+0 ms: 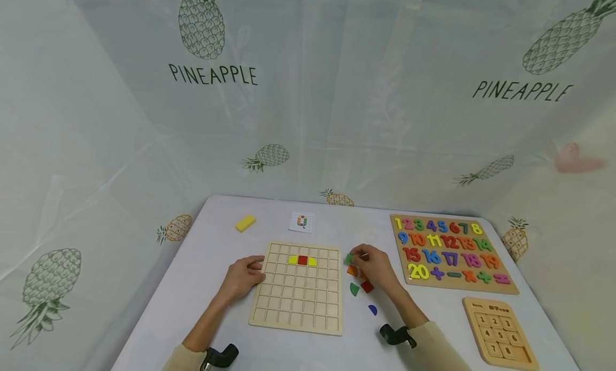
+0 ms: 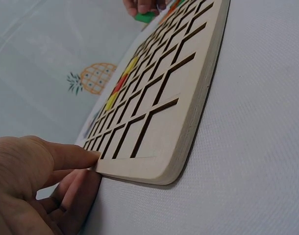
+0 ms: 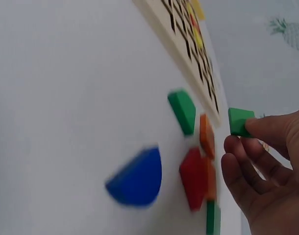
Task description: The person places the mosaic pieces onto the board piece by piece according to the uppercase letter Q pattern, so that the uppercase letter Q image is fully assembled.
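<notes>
Pinches a green square (image 3: 237, 121) between thumb and fingers of the right hand (image 1: 376, 266), lifted off the table (image 1: 192, 275) just outside the right edge of the grid board (image 1: 297, 294). Rests thumb and fingers of the left hand (image 1: 240, 279) against the board's left edge, slack rather than clamped, well apart from the right. Set in the board's second row from the far side: a red square (image 1: 302, 260) between two yellow pieces (image 1: 312, 262).

Near the right hand, loose beside the board: an orange piece (image 1: 352, 270), a red piece (image 1: 367, 286), a green wedge (image 1: 354, 289) and, a little nearer, a blue half-disc (image 1: 372, 310). In the right wrist view, also a second orange piece (image 3: 211, 181) and another green piece (image 3: 213, 218), next to each other. In the way of a full look from the head: the right hand, over part of this group.

Past the board's far edge, a card (image 1: 301, 222) with a small coloured figure; left of it, a yellow block (image 1: 245, 223). Right of the right hand, a number board (image 1: 445, 283) full of coloured numerals and signs; nearer, a wooden number puzzle (image 1: 520, 354). At each cuff, a black camera (image 1: 395, 334). Behind everything, a pineapple-print curtain (image 1: 337, 103).
</notes>
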{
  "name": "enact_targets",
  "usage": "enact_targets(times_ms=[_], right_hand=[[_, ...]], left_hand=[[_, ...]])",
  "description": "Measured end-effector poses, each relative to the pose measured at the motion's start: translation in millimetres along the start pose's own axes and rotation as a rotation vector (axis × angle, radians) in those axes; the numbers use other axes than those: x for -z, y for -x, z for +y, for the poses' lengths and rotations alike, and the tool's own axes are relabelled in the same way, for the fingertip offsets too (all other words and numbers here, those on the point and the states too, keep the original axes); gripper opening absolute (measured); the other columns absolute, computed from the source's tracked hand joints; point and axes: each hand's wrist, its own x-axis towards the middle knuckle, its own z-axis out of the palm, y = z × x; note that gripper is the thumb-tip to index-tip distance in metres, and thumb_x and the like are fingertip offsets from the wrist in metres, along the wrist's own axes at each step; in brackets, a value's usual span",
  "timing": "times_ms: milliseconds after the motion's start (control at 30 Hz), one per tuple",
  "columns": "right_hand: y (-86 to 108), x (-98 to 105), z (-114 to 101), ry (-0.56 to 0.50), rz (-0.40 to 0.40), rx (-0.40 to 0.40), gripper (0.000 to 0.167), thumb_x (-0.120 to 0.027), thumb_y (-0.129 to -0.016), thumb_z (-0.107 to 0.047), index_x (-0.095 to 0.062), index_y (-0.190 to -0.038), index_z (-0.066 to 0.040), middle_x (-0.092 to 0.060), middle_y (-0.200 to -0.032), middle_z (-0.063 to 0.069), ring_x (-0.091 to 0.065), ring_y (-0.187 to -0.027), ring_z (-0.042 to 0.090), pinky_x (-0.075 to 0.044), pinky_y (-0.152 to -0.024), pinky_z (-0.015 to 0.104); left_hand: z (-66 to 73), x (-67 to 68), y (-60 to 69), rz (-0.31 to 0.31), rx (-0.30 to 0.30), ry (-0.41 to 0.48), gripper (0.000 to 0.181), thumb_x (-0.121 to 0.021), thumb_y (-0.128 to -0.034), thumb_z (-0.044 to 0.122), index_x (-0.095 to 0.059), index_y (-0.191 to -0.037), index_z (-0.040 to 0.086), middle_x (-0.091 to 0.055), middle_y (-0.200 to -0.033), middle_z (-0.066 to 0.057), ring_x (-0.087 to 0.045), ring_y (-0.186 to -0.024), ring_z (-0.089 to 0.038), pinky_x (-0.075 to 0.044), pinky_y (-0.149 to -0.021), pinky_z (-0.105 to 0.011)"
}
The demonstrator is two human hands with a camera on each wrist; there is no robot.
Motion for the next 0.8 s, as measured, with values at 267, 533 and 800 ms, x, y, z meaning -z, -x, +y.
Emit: enact_targets(times_ms=[267, 533, 800], right_hand=[[9.5, -22, -29, -0.055, -0.101, 0.099, 0.008, -0.072, -0.093, -0.014, -0.072, -0.101, -0.017, -0.067, -0.091, -0.004, -0.065, -0.079, 0.009, -0.053, -0.064, 0.025], [12.1, -39, -52, -0.058, -0.185, 0.204, 0.009, -0.07, -0.095, -0.016, -0.073, -0.103, -0.016, -0.07, -0.097, -0.004, -0.065, -0.084, 0.01, -0.053, -0.07, 0.026], [6.6, -57, -62, -0.021, -0.238, 0.204, 0.009, -0.069, -0.095, -0.015, -0.072, -0.104, -0.015, -0.069, -0.097, -0.006, -0.064, -0.086, 0.011, -0.053, -0.071, 0.025]], left_hand=[[0.9, 1.4, 0.7, 0.004, 0.002, 0.009, 0.052, -0.078, -0.0822, 0.008, -0.065, -0.132, 0.004, -0.069, -0.105, -0.005, -0.068, -0.091, -0.016, -0.056, -0.077, -0.033], [3.6, 2.4, 1.0, 0.007, 0.009, 0.01, 0.052, -0.078, -0.082, 0.007, -0.065, -0.132, 0.004, -0.068, -0.105, -0.005, -0.068, -0.092, -0.017, -0.056, -0.078, -0.034], [3.2, 0.9, 2.4, -0.002, 0.011, 0.013, 0.052, -0.079, -0.0819, 0.008, -0.065, -0.132, 0.004, -0.068, -0.105, -0.005, -0.068, -0.092, -0.017, -0.056, -0.078, -0.033]])
